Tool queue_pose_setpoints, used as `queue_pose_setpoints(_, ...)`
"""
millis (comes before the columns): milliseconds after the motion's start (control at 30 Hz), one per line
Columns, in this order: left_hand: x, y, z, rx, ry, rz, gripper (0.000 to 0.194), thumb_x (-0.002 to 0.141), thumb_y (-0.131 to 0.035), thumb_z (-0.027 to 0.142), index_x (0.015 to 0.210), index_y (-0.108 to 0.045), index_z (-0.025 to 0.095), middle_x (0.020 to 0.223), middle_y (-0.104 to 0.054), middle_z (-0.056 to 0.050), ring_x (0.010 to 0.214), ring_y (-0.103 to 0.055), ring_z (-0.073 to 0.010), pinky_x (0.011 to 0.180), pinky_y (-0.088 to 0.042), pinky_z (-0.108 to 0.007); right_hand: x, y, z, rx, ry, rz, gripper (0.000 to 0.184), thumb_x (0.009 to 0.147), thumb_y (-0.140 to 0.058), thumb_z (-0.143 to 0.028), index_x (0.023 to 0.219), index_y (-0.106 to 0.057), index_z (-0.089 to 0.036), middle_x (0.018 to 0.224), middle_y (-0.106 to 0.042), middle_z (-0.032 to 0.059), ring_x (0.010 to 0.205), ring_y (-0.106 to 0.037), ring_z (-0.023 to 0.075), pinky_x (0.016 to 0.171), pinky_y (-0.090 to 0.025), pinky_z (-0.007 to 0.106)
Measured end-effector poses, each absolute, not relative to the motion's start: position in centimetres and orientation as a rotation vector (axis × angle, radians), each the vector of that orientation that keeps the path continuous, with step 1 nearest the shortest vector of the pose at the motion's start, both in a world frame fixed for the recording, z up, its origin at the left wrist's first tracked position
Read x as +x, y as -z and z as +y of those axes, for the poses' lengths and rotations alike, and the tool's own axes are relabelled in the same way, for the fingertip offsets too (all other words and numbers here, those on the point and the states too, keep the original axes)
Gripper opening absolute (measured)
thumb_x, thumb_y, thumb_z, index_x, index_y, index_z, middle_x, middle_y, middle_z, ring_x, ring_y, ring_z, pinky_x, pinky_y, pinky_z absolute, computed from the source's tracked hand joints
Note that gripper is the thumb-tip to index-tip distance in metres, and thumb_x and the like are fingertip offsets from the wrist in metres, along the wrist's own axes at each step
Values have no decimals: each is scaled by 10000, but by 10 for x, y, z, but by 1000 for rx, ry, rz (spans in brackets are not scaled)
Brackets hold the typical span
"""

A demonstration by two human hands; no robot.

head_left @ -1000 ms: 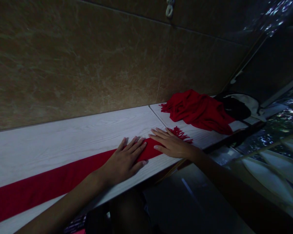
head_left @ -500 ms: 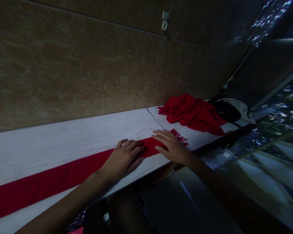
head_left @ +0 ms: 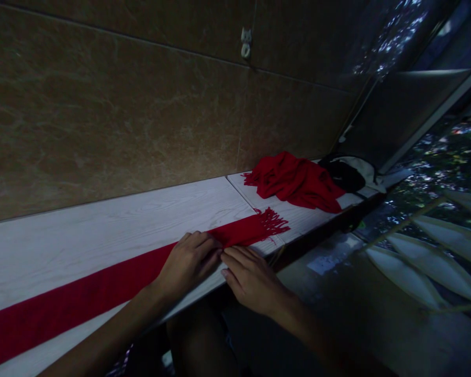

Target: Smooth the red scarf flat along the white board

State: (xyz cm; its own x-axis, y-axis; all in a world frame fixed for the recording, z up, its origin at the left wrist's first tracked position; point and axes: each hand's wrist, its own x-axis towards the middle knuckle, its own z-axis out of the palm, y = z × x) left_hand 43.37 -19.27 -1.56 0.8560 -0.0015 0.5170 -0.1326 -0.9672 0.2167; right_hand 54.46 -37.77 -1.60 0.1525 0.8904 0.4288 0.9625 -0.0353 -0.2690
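Note:
A long red scarf (head_left: 102, 285) lies folded into a narrow strip along a white wood-grain shelf (head_left: 102, 230), its fringed end (head_left: 272, 222) pointing right. My left hand (head_left: 188, 262) rests on the strip with fingers curled at its near edge. My right hand (head_left: 251, 277) sits just beside it at the shelf's front edge, fingers bent and touching the scarf's lower edge. Whether either hand pinches the cloth is hard to make out in the dim light.
A crumpled red cloth (head_left: 296, 180) lies at the right end of the shelf, with a black and white item (head_left: 349, 170) behind it. A brown tiled wall (head_left: 141, 104) rises behind, bearing a small white hook (head_left: 245, 42).
My right hand has drawn back left from the fringed end to the near edge beside my left hand. My left fingers have curled from flat. The fringe now lies uncovered.

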Motion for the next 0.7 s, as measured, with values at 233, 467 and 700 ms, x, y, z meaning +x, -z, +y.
queue_pose_setpoints(233,431,14,-192,2764,-797,-177,150,1053,-563,244,1007,-691,181,961,-689,-59,864,-610,-226,762,-475,-360,540,17,-370,-2226,135,-1808,366,1033,-609,-466,1167,-696,-137,1188,-719,150,1208,-622,305,1121,-457,504)
queue_pose_setpoints(467,436,26,-189,2685,-739,-248,187,1062,-538,253,1165,-685,200,1447,-617,-107,1318,-594,-264,1064,-546,-445,566,13,-372,-2381,2,-1760,599,1018,-542,-656,1251,-698,-127,1282,-717,187,1251,-621,328,1101,-438,486)
queue_pose_setpoints(700,439,31,-187,2843,-525,-85,520,1081,-489,316,1595,-453,250,1683,-379,-83,1557,-366,-290,1267,-367,-574,596,16,-389,-2439,154,-1697,535,1013,-586,-600,1238,-688,-125,1319,-690,184,1276,-592,349,1142,-405,525)
